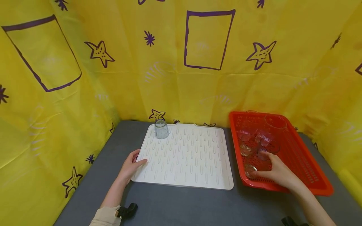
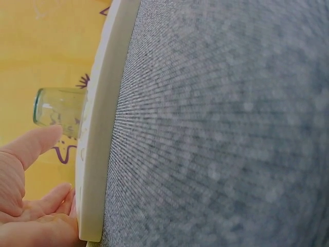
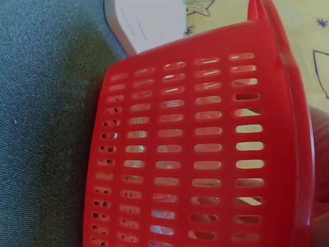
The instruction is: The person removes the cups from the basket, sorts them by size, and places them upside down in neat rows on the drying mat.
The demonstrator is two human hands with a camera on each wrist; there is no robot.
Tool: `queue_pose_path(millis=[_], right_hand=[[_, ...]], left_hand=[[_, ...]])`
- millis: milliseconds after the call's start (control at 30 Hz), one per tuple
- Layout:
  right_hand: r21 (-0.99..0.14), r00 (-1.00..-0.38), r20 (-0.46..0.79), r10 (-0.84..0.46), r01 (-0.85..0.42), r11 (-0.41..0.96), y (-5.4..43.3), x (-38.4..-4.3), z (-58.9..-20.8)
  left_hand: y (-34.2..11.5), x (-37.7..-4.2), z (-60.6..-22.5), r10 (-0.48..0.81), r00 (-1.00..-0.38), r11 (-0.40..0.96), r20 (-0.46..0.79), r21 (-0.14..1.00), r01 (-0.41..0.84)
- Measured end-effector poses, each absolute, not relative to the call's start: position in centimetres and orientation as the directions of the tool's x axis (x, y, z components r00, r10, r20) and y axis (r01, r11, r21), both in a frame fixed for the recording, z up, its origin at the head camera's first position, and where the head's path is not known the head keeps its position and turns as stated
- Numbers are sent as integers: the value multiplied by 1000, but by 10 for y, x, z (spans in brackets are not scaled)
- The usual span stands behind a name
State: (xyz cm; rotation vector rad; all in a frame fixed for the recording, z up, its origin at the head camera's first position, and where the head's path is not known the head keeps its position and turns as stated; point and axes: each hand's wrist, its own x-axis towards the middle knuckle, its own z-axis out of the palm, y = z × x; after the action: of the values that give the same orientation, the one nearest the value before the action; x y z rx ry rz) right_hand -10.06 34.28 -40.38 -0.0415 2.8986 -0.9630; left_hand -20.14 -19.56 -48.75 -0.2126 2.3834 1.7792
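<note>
My left hand (image 1: 133, 166) is at the left edge of a white ribbed draining board (image 1: 183, 157), thumb over the top and the other fingers along its side. In the left wrist view the thumb (image 2: 38, 144) stands apart from the board. A clear drinking glass (image 1: 161, 129) stands upside down on the board's far left corner. My right hand (image 1: 278, 172) reaches into a red plastic basket (image 1: 311, 166), thumb and fingers spread apart over the glasses. Its thumb tip lies right at a clear glass (image 1: 249, 171). The basket wall hides most of this hand in the right wrist view.
Several more clear glasses (image 1: 245, 150) lie in the left part of the basket, which stands right of the board. Both rest on a dark grey table (image 1: 181, 204). A yellow curtain (image 1: 169, 78) with purple drawings surrounds the back and sides.
</note>
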Motion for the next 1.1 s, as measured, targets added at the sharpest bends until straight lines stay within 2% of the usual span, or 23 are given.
queue_pose_path(millis=[433, 867, 1100], right_hand=[[-564, -995, -89, -47, 11, 826, 340, -106, -408], [-572, -1000, -10, 4, 9, 820, 335, -100, -390], [-647, -996, 44, 84, 36, 762, 324, -93, -367]], left_hand=[[-195, -201, -489, -30, -977, 302, -212, 930, -211], [-189, -200, -478, -25, -981, 330, -191, 925, -189], [-172, -190, -458, -19, -990, 468, -139, 874, -131]])
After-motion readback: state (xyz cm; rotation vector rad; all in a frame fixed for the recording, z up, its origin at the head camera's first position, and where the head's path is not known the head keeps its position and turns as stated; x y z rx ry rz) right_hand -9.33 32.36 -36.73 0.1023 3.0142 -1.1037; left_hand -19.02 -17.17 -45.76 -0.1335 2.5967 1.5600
